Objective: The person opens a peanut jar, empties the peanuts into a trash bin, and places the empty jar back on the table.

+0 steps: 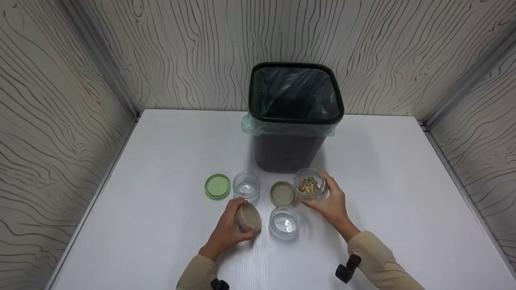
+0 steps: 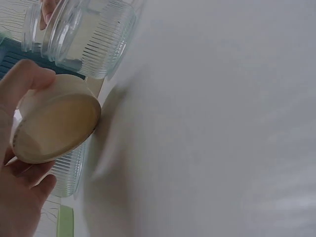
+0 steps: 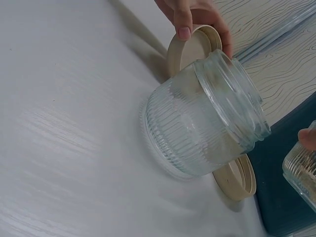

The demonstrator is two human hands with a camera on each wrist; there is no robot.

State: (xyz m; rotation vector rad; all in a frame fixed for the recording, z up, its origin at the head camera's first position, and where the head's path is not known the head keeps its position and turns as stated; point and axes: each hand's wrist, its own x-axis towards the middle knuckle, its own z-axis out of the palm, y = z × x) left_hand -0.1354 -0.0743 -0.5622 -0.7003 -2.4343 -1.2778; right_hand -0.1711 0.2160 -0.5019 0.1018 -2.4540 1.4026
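Note:
My left hand (image 1: 224,233) grips a beige round lid (image 1: 248,217) by its rim, tilted above the white table. In the left wrist view the wide flat face of that lid (image 2: 59,126) shows, thumb on one side and fingers on the other. My right hand (image 1: 334,205) holds a clear glass jar (image 1: 318,195) with small brownish-yellow pieces (image 1: 308,185) inside. Between the hands stands a ribbed glass jar (image 1: 284,221), lidless. Another open glass jar (image 1: 246,186) stands beyond my left hand. A second beige lid (image 1: 283,193) lies beside the held jar.
A dark bin (image 1: 288,151) with a thin green liner bag (image 1: 252,125) stands behind the jars. At the left of the group lies a green lid (image 1: 217,186). Wood-patterned panels (image 1: 193,52) enclose the white table (image 1: 161,161) at the back and sides.

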